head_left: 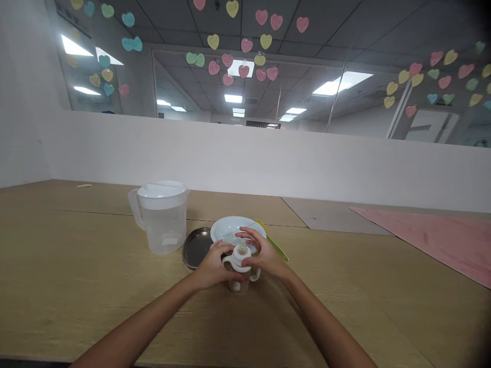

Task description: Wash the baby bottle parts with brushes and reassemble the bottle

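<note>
At lower center, my left hand (211,267) and right hand (261,254) curl spread fingers around a two-handled baby bottle (238,282).

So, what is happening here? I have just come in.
A person is holding a clear baby bottle with a white collar and two handles, using both hands: the left hand is on its near side, and the right hand curves around the top. Behind it is a white plate. A dark metal dish and a clear plastic pitcher with a white lid stand to the left, on a wooden table.
</note>
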`<state>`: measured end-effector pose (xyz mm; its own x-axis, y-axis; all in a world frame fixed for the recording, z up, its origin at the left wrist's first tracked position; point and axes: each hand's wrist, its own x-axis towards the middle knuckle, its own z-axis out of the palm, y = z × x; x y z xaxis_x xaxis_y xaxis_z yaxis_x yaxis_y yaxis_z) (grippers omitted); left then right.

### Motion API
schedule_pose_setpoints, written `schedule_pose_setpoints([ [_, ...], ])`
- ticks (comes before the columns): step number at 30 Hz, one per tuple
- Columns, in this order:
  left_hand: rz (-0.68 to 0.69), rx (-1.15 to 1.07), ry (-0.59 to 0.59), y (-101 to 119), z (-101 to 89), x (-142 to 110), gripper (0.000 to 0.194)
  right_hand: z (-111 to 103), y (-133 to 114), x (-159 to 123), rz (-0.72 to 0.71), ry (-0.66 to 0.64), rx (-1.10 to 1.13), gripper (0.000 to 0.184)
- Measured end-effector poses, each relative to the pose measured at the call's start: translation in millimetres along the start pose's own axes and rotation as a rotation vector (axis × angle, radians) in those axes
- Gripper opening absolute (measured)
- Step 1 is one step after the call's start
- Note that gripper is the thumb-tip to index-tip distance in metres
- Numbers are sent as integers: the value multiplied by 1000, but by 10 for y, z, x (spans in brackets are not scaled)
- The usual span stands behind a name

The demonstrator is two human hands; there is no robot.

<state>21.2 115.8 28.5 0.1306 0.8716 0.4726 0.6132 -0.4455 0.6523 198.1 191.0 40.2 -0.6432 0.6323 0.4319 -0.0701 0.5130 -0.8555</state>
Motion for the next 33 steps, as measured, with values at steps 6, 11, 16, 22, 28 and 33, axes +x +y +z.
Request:
schedule_pose_setpoints([
  [6, -27, 8, 11, -14, 35, 1, 57, -216, 210, 108, 19, 385, 93, 53],
  [11, -48, 57, 25, 42, 40, -8, 52, -81, 23, 27, -48, 85, 122, 64],
  [16, -25, 39, 18, -9, 45, -6, 49, 107, -184, -47, 56, 63, -104, 45],
  [22, -71, 8, -9, 3, 36, -14, 55, 49, -132, -26, 74, 82, 87, 42],
  [28, -73, -29, -12, 16, 19, -18, 56, 24, -82, 0, 82, 133, 197, 44],
  [33, -55, -29, -20, -34, 36, -12, 57, -13, -164, 14, 39, 234, 336, 39],
])
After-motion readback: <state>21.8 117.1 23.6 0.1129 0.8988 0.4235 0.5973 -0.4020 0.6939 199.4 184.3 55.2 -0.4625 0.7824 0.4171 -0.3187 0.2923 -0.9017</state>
